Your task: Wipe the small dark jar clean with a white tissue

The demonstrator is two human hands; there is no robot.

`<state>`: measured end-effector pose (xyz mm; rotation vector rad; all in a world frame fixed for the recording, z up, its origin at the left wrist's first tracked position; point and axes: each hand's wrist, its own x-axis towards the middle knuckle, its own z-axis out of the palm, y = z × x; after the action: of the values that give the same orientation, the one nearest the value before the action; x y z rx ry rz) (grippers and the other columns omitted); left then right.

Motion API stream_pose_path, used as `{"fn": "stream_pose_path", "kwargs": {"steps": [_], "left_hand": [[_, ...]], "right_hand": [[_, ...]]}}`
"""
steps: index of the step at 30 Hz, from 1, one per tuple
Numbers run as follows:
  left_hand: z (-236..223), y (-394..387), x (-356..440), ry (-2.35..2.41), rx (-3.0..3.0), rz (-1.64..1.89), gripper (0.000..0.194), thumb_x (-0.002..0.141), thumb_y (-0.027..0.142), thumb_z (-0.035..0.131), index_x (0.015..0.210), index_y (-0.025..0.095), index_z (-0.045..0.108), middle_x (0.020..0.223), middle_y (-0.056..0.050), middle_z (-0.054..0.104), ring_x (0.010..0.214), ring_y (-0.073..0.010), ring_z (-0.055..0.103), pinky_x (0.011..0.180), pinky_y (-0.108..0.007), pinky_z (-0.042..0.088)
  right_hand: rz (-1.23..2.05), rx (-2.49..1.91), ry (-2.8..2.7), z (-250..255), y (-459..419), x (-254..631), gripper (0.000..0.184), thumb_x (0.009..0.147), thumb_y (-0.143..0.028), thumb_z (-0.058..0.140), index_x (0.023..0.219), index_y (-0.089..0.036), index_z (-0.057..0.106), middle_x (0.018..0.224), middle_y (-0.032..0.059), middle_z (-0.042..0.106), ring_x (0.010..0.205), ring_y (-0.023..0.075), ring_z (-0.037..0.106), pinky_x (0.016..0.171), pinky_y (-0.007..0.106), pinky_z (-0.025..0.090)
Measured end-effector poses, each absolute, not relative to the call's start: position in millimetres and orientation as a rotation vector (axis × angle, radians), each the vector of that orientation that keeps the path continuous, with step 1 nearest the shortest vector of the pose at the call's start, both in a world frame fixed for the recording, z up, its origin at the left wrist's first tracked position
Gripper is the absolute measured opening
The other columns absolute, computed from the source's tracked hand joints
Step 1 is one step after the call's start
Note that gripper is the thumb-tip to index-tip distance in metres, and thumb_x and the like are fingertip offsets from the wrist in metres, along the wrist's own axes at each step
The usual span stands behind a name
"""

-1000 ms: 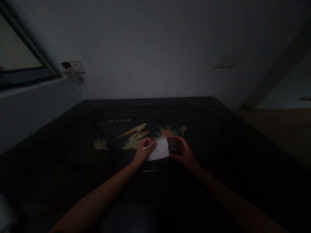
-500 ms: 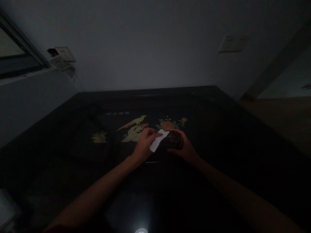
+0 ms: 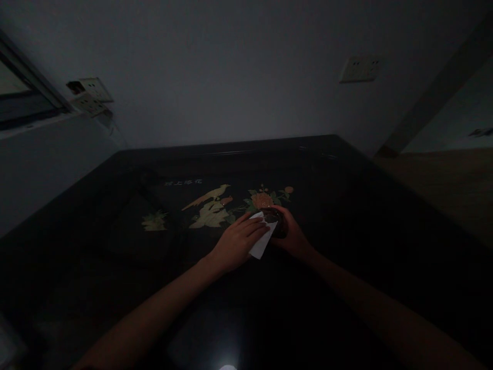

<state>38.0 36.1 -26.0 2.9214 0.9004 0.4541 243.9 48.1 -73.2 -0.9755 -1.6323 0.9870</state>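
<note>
My right hand (image 3: 293, 237) is closed around the right side of a dark, round, glassy vessel (image 3: 280, 226), whose exact kind the dim light hides. From the left, my left hand (image 3: 236, 241) presses a white paper tissue (image 3: 262, 243) against it. The left fingers lie over the tissue's upper part, and its lower corner hangs free. Both hands are over a dark glossy tabletop (image 3: 154, 288). Part of the vessel is covered by the tissue and the fingers.
The tabletop carries a picture of a bird (image 3: 208, 196) and a peony (image 3: 262, 200). Behind it rises a pale wall (image 3: 223, 77) with a socket plate (image 3: 360, 69) on the right and more sockets (image 3: 94, 90) on the left. A blurred white thing (image 3: 10, 341) is at lower left.
My left hand has moved right and turned palm down, bringing the tissue onto the vessel. The right hand keeps its hold. The view has shifted slightly.
</note>
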Motion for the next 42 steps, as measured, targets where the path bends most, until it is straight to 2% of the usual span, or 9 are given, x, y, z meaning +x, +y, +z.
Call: {"fn": "stream_pose_path", "kwargs": {"steps": [6,10,14,17,21,24,30,36,42], "left_hand": [[-17,27,43,0.87,2.75,0.391,0.06,0.078,0.003,0.042,0.138,0.012,0.042,0.133,-0.013,0.059,0.128,-0.0221,0.051,0.115,-0.043,0.033],[-12,25,44,0.863,2.626,0.479,0.064,0.076,0.003,0.042,0.138,0.016,0.043,0.136,-0.013,0.056,0.13,-0.0243,0.048,0.11,-0.045,0.039],[-9,27,42,0.945,2.63,0.665,0.054,0.082,0.007,0.044,0.133,0.023,0.05,0.135,-0.012,0.055,0.127,-0.0262,0.048,0.105,-0.049,0.04],[-9,28,42,1.003,2.621,0.621,0.046,0.083,0.01,0.047,0.127,0.021,0.055,0.13,-0.013,0.057,0.122,-0.0276,0.052,0.102,-0.048,0.042],[-7,33,39,1.125,2.347,0.704,0.033,0.095,0.021,0.034,0.108,0.015,0.064,0.106,-0.011,0.069,0.097,-0.0213,0.064,0.088,-0.035,0.051],[0,41,31,1.304,2.236,0.838,0.045,0.1,0.031,0.024,0.092,0.015,0.064,0.087,-0.009,0.069,0.08,-0.0194,0.065,0.076,-0.032,0.054],[7,49,14,1.107,2.812,1.199,0.032,0.097,0.023,0.042,0.125,0.019,0.056,0.129,-0.011,0.061,0.124,-0.0239,0.053,0.105,-0.045,0.042],[-9,41,28,0.666,3.115,0.581,0.035,0.095,0.012,0.041,0.128,0.011,0.053,0.132,-0.015,0.059,0.127,-0.0239,0.052,0.109,-0.046,0.039],[-5,30,39,0.808,2.925,0.26,0.039,0.085,0.009,0.048,0.124,0.007,0.055,0.124,-0.017,0.064,0.117,-0.0274,0.059,0.104,-0.046,0.044]], "right_hand": [[0.917,-0.939,-1.739,-71,47,246,0.077,0.063,-0.03,0.082,0.131,-0.025,0.045,0.131,0.0124,0.053,0.127,0.033,0.049,0.107,0.051,0.039],[0.905,-0.919,-1.778,-70,45,246,0.078,0.063,-0.031,0.083,0.131,-0.026,0.046,0.131,0.0113,0.054,0.125,0.0323,0.051,0.106,0.051,0.04],[0.945,-0.922,-1.718,-75,46,246,0.08,0.062,-0.036,0.084,0.131,-0.028,0.045,0.131,0.0104,0.055,0.125,0.0318,0.051,0.106,0.05,0.04],[0.953,-0.936,-1.705,-76,46,246,0.081,0.062,-0.038,0.085,0.132,-0.028,0.045,0.131,0.0101,0.054,0.125,0.0314,0.051,0.106,0.049,0.04],[0.9,-0.963,-1.745,-71,45,246,0.081,0.062,-0.036,0.085,0.132,-0.025,0.045,0.131,0.0113,0.052,0.124,0.0317,0.05,0.106,0.049,0.04],[0.883,-0.962,-1.784,-67,43,245,0.08,0.062,-0.034,0.084,0.131,-0.026,0.045,0.129,0.0108,0.052,0.122,0.0307,0.051,0.104,0.048,0.042],[0.913,-0.934,-1.787,-69,44,244,0.079,0.061,-0.036,0.085,0.13,-0.027,0.047,0.128,0.0097,0.054,0.122,0.0308,0.052,0.104,0.049,0.042],[0.946,-0.93,-1.719,-77,49,246,0.084,0.063,-0.041,0.084,0.134,-0.025,0.043,0.134,0.0126,0.051,0.127,0.0318,0.047,0.108,0.051,0.036],[0.917,-0.869,-1.843,-75,50,247,0.08,0.064,-0.04,0.083,0.134,-0.026,0.046,0.129,0.0124,0.052,0.122,0.0324,0.05,0.103,0.051,0.039]]}}
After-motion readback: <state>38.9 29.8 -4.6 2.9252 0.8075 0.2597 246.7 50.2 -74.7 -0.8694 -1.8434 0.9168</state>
